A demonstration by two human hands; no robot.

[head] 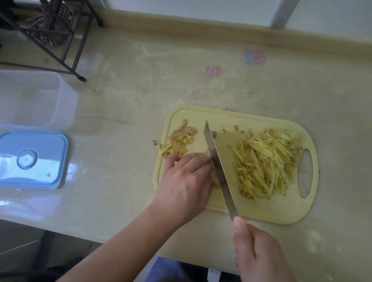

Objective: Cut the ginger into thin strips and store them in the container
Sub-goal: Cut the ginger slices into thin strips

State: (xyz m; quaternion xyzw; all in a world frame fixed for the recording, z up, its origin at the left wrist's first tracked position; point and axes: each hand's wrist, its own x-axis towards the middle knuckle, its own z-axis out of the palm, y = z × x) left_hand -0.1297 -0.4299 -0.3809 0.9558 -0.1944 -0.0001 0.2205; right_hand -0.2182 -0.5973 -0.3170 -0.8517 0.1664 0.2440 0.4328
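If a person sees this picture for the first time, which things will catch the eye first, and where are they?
The pile of ginger strips on the right half of the yellow cutting board, with the knife slanting across the middle between both hands. Far left on the counter, the clear container stands open, its blue lid lying in front of it.

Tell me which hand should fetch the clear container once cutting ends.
Left, probably. The left hand holds ginger on the board's left side, nearer the container; the right hand grips the knife.
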